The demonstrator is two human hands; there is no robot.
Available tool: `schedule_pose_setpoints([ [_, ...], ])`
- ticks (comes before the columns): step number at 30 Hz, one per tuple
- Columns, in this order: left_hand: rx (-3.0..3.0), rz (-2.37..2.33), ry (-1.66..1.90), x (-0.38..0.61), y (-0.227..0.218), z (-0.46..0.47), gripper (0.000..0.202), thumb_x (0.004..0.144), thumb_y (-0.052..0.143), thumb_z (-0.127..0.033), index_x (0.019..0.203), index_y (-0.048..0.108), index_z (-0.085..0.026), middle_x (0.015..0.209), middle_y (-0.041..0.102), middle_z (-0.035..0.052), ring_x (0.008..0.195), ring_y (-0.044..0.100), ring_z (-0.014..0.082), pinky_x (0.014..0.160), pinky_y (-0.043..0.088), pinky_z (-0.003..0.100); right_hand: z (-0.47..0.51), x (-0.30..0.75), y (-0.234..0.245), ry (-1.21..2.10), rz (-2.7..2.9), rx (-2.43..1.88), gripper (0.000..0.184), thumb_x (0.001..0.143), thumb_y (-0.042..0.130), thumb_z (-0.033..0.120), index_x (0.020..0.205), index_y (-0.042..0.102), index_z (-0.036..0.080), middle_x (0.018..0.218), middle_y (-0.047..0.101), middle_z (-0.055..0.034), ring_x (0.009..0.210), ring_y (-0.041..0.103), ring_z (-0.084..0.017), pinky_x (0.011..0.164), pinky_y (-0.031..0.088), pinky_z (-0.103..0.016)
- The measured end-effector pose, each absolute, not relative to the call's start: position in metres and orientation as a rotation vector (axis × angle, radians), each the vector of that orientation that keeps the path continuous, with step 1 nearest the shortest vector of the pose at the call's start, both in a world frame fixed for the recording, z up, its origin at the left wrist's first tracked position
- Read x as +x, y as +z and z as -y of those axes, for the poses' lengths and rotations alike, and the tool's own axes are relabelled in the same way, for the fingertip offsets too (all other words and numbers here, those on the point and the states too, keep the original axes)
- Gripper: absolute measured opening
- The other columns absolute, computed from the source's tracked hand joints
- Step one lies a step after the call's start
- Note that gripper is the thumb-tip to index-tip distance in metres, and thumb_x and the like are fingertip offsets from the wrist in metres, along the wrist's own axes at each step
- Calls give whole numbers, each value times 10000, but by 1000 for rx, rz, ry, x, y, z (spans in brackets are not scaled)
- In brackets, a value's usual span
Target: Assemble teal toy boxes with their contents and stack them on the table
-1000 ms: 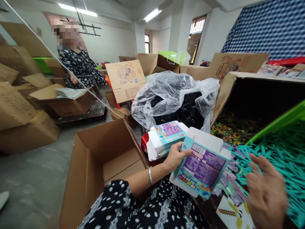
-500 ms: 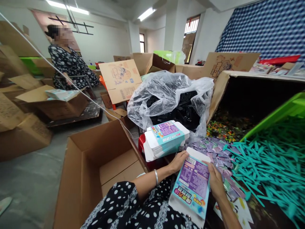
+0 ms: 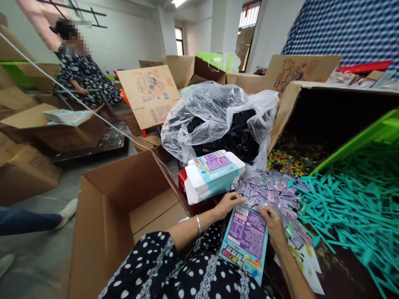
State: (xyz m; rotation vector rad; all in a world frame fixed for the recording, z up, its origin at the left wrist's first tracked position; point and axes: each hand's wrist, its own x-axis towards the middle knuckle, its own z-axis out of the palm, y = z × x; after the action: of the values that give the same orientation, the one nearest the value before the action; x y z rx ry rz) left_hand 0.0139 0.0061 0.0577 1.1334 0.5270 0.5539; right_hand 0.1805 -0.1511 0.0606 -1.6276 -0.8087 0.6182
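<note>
At left, note an open brown carton (image 3: 90,216); then, just right, a stack of printed boxes (image 3: 215,178), apparently flat. Next, left hand (image 3: 229,205) with bent fingertips at one top corner of the turquoise-and-purple box (image 3: 245,236), grip hard to tell; right hand (image 3: 274,226) pinching the opposite corner. Seems best to press both corners evenly, keeping the edge square. Far right, find heaped turquoise sticks (image 3: 339,207).

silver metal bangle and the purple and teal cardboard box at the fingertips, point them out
Silver metal bangle (image 3: 198,224): head view, outer face of the band.
Purple and teal cardboard box (image 3: 245,238): head view, printed purple panel.
</note>
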Motion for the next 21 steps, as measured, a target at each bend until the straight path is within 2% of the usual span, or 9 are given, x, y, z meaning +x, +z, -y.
schedule_pose_setpoints([
  [2,1162,-474,434,7,68,-15,730,475,1111,-706,800,752,-159,796,717,25,766,623,189,782,494,335,151,185,79,798,851,-1588,638,777,897,820,754,648,233,738,683,-5,709,628,-195,688,533,-320],
  [4,1182,-443,354,2,75,-20,732,423,1142,-627,895,864,-140,861,794,67,794,680,218,812,533,360,151,188,98,938,921,-1596,638,716,963,786,994,852,222,1065,867,-90,996,782,-291,922,630,-398],
  [6,1197,-444,339,-1,78,-20,745,430,1138,-622,952,916,-140,920,838,103,827,716,246,826,553,377,149,190,115,1063,1000,-1633,744,708,957,803,1182,915,230,1317,878,-144,1242,794,-381,1133,612,-515],
  [7,1201,-457,353,-1,78,-18,739,456,1126,-644,959,928,-141,920,845,111,824,720,251,818,553,378,148,190,121,1111,1028,-1650,763,717,936,826,1192,928,229,1338,877,-158,1281,791,-409,1181,593,-564],
  [10,1202,-513,435,1,76,-10,736,532,1074,-730,949,939,-139,857,835,107,763,684,231,760,531,362,145,190,130,1136,1042,-1669,788,723,875,901,1114,956,222,1224,902,-173,1212,821,-437,1176,599,-627],
  [15,1214,-555,519,7,81,-2,788,549,1021,-827,864,922,-111,733,781,97,656,605,194,663,494,343,141,193,127,1130,947,-1669,808,662,885,936,1022,968,218,1075,912,-166,1004,850,-417,1016,675,-595],
  [19,1257,-573,550,9,90,-5,795,556,982,-865,767,885,-104,674,735,85,617,573,180,609,457,324,139,196,122,1108,979,-1689,815,715,850,935,1032,962,192,1066,909,-158,982,847,-395,998,682,-572],
  [21,1281,-570,555,6,93,-4,770,579,958,-869,716,861,-118,673,729,78,628,577,182,616,459,322,143,193,123,1035,1029,-1738,804,782,788,941,1035,960,198,1087,911,-141,1049,843,-402,1060,662,-586],
])
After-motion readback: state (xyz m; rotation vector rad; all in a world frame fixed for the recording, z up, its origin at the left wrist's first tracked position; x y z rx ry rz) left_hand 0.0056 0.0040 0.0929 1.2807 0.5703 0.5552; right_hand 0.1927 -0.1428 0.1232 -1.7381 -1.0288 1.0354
